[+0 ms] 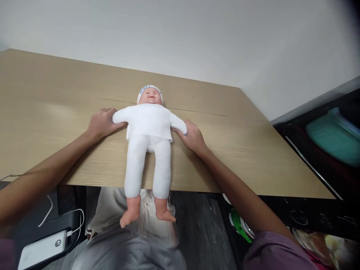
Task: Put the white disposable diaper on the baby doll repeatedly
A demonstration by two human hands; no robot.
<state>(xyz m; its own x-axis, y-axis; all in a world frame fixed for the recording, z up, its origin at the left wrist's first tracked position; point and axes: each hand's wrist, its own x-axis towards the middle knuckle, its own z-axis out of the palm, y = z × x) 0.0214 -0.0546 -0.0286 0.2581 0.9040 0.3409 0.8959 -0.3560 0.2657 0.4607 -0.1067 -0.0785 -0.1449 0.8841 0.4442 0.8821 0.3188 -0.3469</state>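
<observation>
Baby doll with a white cloth body and shirt (150, 122) appears to lie face up at the centre of the frame, on a pale wood-grain, flat-topped surface (242, 161). Its head, in a white cap with blue lettering (144, 89), points toward the top of the frame; its bare, pinkish, smooth feet (131, 212) jut past the near edge, at lower centre.

Both arms of the doll are spread sideways. At centre left, the left hand (102, 123) has its grip curled about the end of one sleeve; right of centre, the right hand (194, 137) pinches the other sleeve's end between thumb and fingers. How firmly either presses, I cannot tell.

With the feet overhanging, a pull toward the bottom of the frame could drag the doll off the surface. An uneven tug might twist its body, and smooth cloth could slip from a loose pinch. A thin pale cable (10, 176), at the left edge beside the left forearm (53, 163), could snag if that arm swept outward.
</observation>
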